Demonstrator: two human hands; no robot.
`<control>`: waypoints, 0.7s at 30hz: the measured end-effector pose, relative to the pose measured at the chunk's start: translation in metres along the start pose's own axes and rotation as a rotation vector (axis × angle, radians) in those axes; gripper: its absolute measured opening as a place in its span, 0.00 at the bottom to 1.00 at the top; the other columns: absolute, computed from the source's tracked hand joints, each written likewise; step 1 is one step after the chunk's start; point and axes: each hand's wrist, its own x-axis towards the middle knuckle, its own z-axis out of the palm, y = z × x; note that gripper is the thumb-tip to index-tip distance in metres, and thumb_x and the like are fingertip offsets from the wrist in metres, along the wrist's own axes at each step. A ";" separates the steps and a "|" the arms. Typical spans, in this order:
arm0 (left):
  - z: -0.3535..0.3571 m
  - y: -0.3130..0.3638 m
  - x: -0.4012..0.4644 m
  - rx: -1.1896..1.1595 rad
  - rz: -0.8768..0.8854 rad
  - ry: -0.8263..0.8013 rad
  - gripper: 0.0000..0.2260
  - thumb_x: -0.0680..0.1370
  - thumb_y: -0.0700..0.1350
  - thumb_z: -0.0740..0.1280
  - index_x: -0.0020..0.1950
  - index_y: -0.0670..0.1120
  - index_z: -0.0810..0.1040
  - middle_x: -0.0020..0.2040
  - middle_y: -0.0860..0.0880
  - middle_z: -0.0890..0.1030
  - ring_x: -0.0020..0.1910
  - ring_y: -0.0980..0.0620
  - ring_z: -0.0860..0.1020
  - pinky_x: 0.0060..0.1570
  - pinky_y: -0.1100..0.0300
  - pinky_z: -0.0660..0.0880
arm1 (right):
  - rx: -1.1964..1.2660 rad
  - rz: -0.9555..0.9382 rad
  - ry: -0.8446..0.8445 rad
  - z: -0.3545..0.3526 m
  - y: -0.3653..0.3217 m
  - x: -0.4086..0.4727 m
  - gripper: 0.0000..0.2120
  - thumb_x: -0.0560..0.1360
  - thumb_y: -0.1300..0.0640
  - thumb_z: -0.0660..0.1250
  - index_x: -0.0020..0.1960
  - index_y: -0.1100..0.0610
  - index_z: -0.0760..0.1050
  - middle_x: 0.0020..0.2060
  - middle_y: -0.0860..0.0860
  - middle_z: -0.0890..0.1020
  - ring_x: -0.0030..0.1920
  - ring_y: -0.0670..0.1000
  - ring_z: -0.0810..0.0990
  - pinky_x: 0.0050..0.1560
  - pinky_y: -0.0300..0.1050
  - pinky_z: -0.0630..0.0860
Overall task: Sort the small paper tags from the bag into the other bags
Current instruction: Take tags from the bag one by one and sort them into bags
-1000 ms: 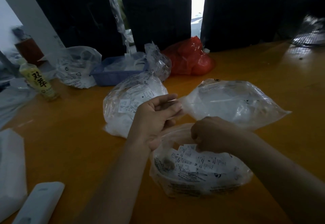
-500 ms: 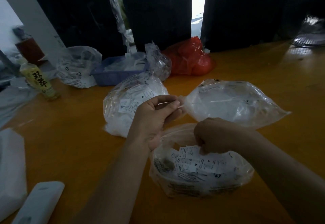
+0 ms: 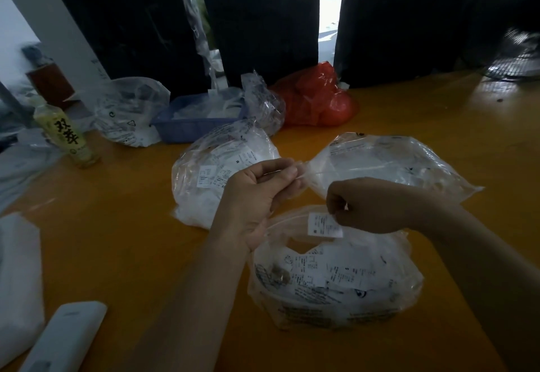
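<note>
Right hand (image 3: 371, 205) lifted out of near bag (image 3: 336, 284), now pinching one paper tag (image 3: 325, 224); left hand (image 3: 257, 193) still pinches mid-frame bag (image 3: 388, 161) mouth.

Bare forearms — no sleeves, hands (image 3: 257, 196) ungloved

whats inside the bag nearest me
The nearest bag holds a loose pile of small white printed paper tags. Those underneath are covered. The right hand pinches one tag above its opening.

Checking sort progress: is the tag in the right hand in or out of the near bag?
Out: the right hand pinches the tag above the near bag.
</note>
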 end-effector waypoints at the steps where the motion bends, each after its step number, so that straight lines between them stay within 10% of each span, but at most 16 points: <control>1: 0.000 0.000 0.000 0.003 -0.003 0.002 0.18 0.67 0.38 0.75 0.57 0.37 0.83 0.53 0.39 0.87 0.52 0.43 0.87 0.47 0.62 0.84 | 0.023 0.010 0.039 -0.002 0.001 0.000 0.02 0.81 0.54 0.65 0.54 0.49 0.73 0.51 0.46 0.79 0.47 0.45 0.76 0.50 0.40 0.76; 5: -0.001 0.001 0.001 -0.014 -0.011 0.003 0.19 0.67 0.38 0.76 0.57 0.37 0.83 0.53 0.38 0.87 0.52 0.43 0.87 0.48 0.62 0.84 | 0.239 0.019 0.241 -0.012 0.007 -0.006 0.02 0.80 0.55 0.68 0.52 0.51 0.77 0.53 0.46 0.82 0.54 0.47 0.80 0.56 0.41 0.78; 11: -0.001 0.000 0.002 -0.063 -0.017 0.014 0.19 0.67 0.38 0.76 0.57 0.35 0.83 0.52 0.37 0.87 0.51 0.44 0.88 0.47 0.61 0.83 | 0.589 0.020 0.505 -0.026 0.013 -0.019 0.06 0.78 0.60 0.72 0.51 0.50 0.80 0.43 0.44 0.84 0.40 0.36 0.81 0.33 0.26 0.73; 21: -0.002 -0.001 0.004 -0.108 -0.028 0.018 0.17 0.66 0.37 0.77 0.54 0.36 0.84 0.53 0.38 0.87 0.52 0.43 0.87 0.47 0.61 0.84 | 0.384 -0.011 0.856 -0.029 0.002 -0.018 0.05 0.80 0.58 0.68 0.53 0.49 0.80 0.45 0.42 0.80 0.42 0.37 0.78 0.40 0.22 0.72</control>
